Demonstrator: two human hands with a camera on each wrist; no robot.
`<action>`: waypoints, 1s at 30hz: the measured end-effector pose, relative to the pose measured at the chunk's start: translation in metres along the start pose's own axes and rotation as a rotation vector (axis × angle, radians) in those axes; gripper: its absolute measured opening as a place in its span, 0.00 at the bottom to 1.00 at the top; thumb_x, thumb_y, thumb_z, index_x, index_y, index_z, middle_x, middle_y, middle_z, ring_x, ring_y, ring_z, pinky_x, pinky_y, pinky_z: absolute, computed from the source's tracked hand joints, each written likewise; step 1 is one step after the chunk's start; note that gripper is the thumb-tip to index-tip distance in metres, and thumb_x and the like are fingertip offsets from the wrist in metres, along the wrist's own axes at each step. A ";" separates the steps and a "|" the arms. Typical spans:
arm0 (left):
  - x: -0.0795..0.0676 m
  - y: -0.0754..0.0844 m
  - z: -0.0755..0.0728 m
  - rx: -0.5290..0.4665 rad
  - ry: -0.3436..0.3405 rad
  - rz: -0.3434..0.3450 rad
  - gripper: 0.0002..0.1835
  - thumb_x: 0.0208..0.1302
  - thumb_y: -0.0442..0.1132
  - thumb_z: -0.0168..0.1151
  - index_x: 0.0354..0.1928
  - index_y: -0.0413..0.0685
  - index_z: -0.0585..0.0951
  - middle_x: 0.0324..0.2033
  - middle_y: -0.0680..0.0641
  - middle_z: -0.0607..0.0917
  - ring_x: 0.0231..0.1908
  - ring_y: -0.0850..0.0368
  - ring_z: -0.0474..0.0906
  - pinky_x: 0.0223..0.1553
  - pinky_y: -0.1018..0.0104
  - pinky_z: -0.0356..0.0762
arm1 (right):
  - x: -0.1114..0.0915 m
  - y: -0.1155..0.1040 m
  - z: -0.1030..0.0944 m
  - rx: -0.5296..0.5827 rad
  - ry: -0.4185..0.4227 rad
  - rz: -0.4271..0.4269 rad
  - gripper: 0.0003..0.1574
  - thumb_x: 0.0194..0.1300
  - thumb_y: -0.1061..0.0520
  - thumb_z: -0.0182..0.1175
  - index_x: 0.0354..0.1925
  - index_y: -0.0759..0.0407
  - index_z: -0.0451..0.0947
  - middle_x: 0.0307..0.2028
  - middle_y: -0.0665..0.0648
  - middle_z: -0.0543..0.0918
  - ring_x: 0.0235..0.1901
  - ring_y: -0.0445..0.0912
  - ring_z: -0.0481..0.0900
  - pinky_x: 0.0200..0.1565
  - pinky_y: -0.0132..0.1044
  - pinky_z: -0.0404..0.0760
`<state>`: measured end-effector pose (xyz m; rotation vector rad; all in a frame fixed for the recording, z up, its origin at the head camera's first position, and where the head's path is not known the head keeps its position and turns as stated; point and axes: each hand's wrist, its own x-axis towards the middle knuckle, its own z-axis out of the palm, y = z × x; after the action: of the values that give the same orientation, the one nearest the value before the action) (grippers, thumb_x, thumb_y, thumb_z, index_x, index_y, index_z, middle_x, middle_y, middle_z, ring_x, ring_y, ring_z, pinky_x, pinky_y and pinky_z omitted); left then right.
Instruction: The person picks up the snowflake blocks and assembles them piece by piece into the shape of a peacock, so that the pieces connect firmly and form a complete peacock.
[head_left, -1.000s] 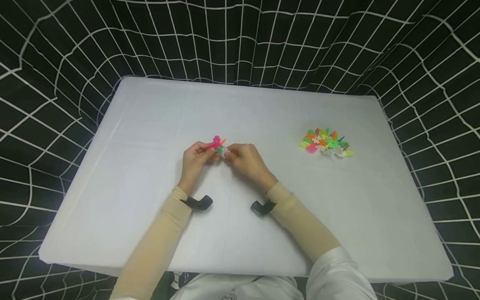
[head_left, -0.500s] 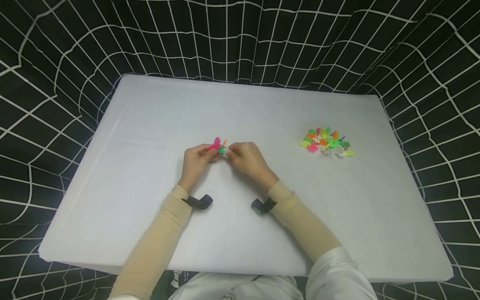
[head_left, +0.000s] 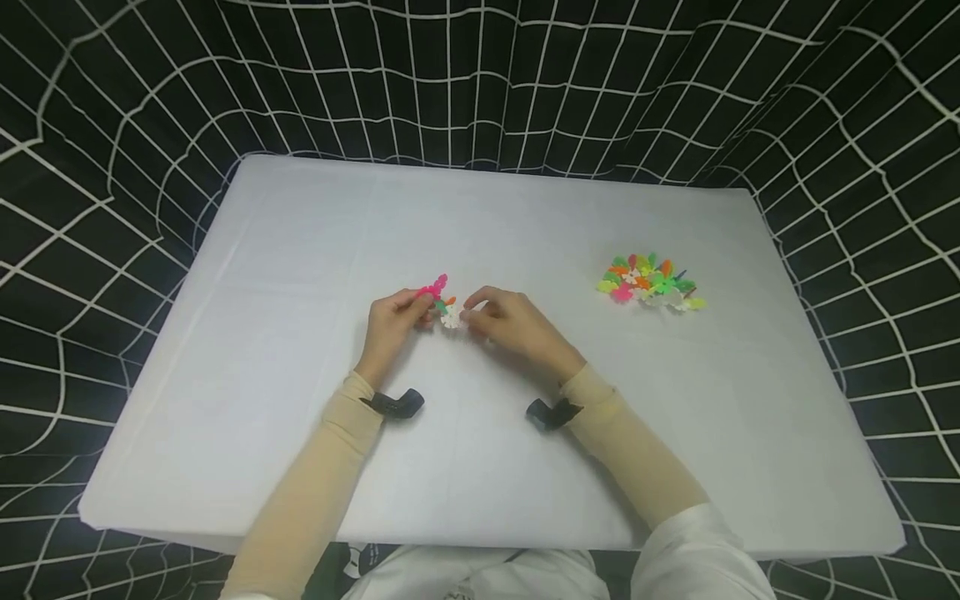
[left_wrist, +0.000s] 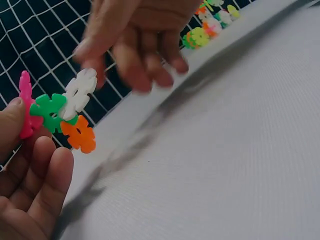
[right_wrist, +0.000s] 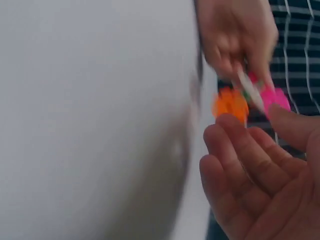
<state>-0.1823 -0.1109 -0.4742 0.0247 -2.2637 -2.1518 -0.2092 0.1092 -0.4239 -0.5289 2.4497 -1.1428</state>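
Between thumb and fingers, my left hand pinches a pink snowflake-shaped building disc. Joined to that disc is a green disc, which bears a white disc and an orange disc. All are flat, with notched petals. My right hand is just right of the white disc, fingers loosely bent and holding nothing. In the left wrist view a small gap shows between the right fingertips and the white disc. The right wrist view is blurred; there the orange disc appears beyond the right fingers.
A pile of loose colourful discs lies on the right side of the white-covered table. Black cloth with a white grid surrounds the table at the back and sides. Black wrist cameras sit near both hands.
My right hand has let go of the joined discs and moved slightly right, uncovering the white disc. The discs have tilted in my left hand, which stays in about the same place.
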 end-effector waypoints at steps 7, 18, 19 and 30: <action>-0.003 -0.002 -0.002 -0.051 -0.048 -0.041 0.15 0.70 0.42 0.66 0.48 0.35 0.84 0.32 0.44 0.86 0.29 0.59 0.82 0.38 0.72 0.82 | -0.013 0.012 -0.081 -0.173 0.150 0.098 0.18 0.75 0.49 0.57 0.54 0.58 0.79 0.49 0.63 0.86 0.50 0.55 0.81 0.50 0.48 0.81; -0.002 -0.004 -0.001 -0.194 -0.119 -0.012 0.04 0.73 0.37 0.61 0.43 0.44 0.81 0.34 0.53 0.85 0.33 0.62 0.82 0.38 0.69 0.85 | -0.031 0.055 -0.189 -0.535 0.152 0.474 0.29 0.75 0.46 0.51 0.63 0.64 0.74 0.63 0.74 0.74 0.59 0.69 0.68 0.58 0.70 0.70; -0.002 -0.004 0.000 -0.200 -0.122 -0.012 0.04 0.73 0.37 0.60 0.43 0.44 0.81 0.34 0.52 0.85 0.32 0.62 0.81 0.38 0.69 0.85 | -0.033 0.058 -0.192 -0.550 0.156 0.485 0.29 0.74 0.46 0.52 0.63 0.64 0.74 0.63 0.74 0.73 0.60 0.70 0.67 0.59 0.71 0.68; -0.001 0.000 0.001 -0.217 -0.141 -0.006 0.03 0.73 0.37 0.60 0.42 0.47 0.81 0.34 0.54 0.86 0.30 0.57 0.80 0.37 0.69 0.84 | -0.047 0.067 -0.217 -0.668 -0.021 0.628 0.37 0.70 0.41 0.52 0.60 0.71 0.75 0.57 0.77 0.77 0.49 0.68 0.74 0.51 0.70 0.70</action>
<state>-0.1809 -0.1098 -0.4745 -0.1272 -2.0830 -2.4617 -0.2868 0.3102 -0.3389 0.0809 2.6466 -0.0639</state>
